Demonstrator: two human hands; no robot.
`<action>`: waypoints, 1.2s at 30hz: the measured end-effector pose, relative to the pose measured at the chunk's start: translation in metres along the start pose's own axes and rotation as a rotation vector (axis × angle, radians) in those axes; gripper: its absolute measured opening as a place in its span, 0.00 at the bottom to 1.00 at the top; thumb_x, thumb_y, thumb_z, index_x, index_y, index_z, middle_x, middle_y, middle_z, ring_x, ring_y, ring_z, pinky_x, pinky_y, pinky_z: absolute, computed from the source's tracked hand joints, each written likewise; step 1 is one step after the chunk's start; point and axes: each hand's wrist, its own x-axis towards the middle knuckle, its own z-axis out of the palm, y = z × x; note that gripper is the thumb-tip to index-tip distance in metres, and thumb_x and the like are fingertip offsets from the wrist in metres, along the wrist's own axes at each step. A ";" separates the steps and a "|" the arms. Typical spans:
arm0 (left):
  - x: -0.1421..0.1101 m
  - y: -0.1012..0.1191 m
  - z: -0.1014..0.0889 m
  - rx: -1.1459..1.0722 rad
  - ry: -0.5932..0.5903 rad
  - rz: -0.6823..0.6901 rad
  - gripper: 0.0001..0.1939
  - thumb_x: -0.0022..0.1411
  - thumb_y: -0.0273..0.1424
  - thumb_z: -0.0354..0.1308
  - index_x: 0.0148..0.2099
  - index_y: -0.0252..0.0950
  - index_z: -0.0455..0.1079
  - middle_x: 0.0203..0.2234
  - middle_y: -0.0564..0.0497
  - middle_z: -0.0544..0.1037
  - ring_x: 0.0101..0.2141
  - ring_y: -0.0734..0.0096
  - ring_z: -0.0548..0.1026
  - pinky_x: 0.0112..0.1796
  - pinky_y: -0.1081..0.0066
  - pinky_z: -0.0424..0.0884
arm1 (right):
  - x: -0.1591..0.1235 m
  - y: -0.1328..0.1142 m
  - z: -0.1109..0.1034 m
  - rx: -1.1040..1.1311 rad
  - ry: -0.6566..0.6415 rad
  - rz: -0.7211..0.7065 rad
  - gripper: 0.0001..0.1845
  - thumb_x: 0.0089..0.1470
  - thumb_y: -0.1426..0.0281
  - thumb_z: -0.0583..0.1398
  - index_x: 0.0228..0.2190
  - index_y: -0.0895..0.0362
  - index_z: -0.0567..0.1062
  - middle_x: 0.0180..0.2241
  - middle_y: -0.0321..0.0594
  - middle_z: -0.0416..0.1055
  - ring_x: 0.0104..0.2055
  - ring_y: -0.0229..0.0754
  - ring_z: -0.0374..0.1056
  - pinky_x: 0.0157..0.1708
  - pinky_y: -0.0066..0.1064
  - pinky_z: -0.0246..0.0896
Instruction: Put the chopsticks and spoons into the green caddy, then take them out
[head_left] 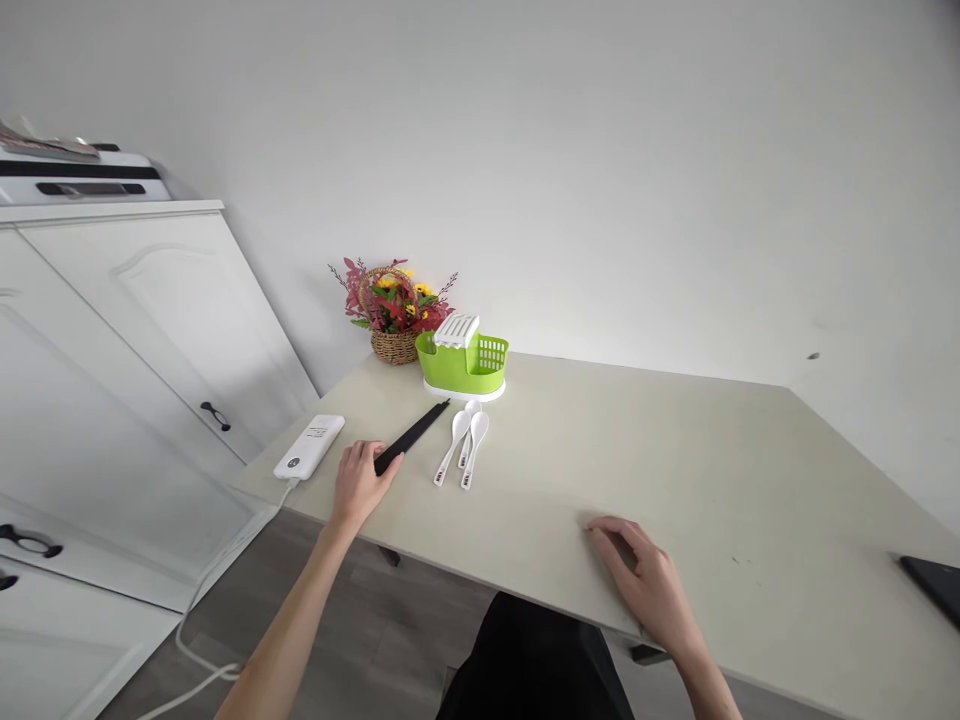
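Note:
My left hand rests on the near left part of the pale table with its fingers closed around the near end of a long black utensil, which lies on the tabletop pointing toward a green cutlery holder. Three white spoons lie side by side just right of the black utensil. My right hand lies flat on the table near its front edge, fingers loosely spread, holding nothing.
A white power bank with a cable sits at the table's left edge. A wicker basket of flowers stands by the wall. White cabinets stand at left. A dark flat object lies at the far right edge.

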 end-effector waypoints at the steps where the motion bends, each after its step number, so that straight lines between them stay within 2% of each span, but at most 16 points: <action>1: 0.000 0.000 0.000 -0.001 0.001 0.004 0.16 0.69 0.48 0.57 0.46 0.41 0.71 0.42 0.42 0.78 0.47 0.48 0.74 0.53 0.52 0.71 | 0.000 0.000 0.000 0.001 0.001 -0.003 0.22 0.68 0.49 0.54 0.47 0.48 0.80 0.55 0.45 0.77 0.54 0.52 0.75 0.45 0.37 0.73; 11: -0.001 0.001 0.000 0.007 0.002 0.012 0.16 0.69 0.48 0.56 0.46 0.40 0.71 0.42 0.42 0.78 0.47 0.49 0.75 0.53 0.53 0.71 | -0.001 -0.001 0.000 0.013 0.002 0.014 0.21 0.68 0.49 0.55 0.47 0.47 0.80 0.55 0.44 0.77 0.53 0.51 0.75 0.43 0.36 0.73; 22: -0.001 0.002 -0.001 0.002 0.004 0.002 0.16 0.69 0.47 0.57 0.46 0.40 0.71 0.42 0.42 0.78 0.47 0.48 0.75 0.53 0.52 0.71 | -0.001 -0.001 0.000 0.003 0.003 0.017 0.21 0.68 0.50 0.55 0.47 0.47 0.80 0.55 0.44 0.77 0.55 0.52 0.74 0.47 0.37 0.73; 36: -0.002 0.002 0.000 0.000 0.000 -0.003 0.16 0.68 0.47 0.58 0.46 0.40 0.71 0.42 0.42 0.78 0.48 0.48 0.75 0.52 0.52 0.71 | -0.001 0.002 0.000 0.000 -0.004 0.015 0.21 0.67 0.49 0.55 0.47 0.47 0.80 0.54 0.44 0.77 0.53 0.52 0.75 0.43 0.37 0.74</action>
